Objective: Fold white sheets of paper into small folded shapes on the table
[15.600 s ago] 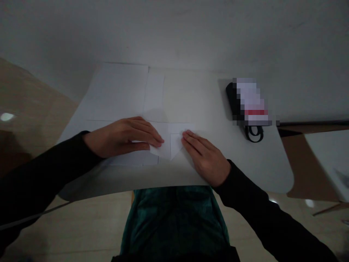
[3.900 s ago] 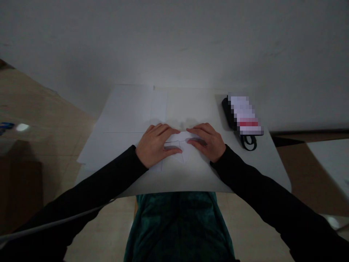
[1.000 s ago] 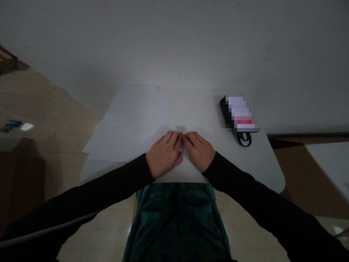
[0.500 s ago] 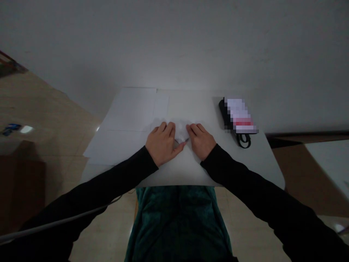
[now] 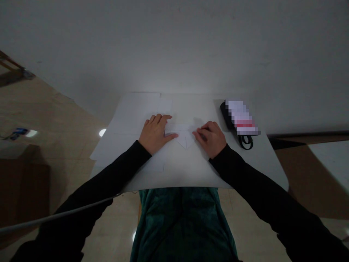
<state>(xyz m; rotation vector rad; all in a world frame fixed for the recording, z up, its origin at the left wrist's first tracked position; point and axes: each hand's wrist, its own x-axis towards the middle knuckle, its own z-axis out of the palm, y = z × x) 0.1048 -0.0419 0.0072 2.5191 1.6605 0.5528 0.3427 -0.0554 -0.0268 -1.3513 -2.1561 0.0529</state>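
Note:
A small folded white paper (image 5: 184,136) lies on the white table (image 5: 191,171), its point turned toward me. My left hand (image 5: 155,133) rests flat on the paper's left end, fingers stretched out and thumb along the fold. My right hand (image 5: 212,138) presses on the paper's right end with its fingers curled down onto the edge. Both arms wear black sleeves.
Loose white sheets (image 5: 131,120) lie spread over the left half of the table, some overhanging its left edge. A black case with a looped strap (image 5: 241,123) lies at the table's right side. The wall stands just behind the table.
My hands have moved apart from the middle, and the paper, bunched between them half a second ago, now lies flat with its pointed tip showing.

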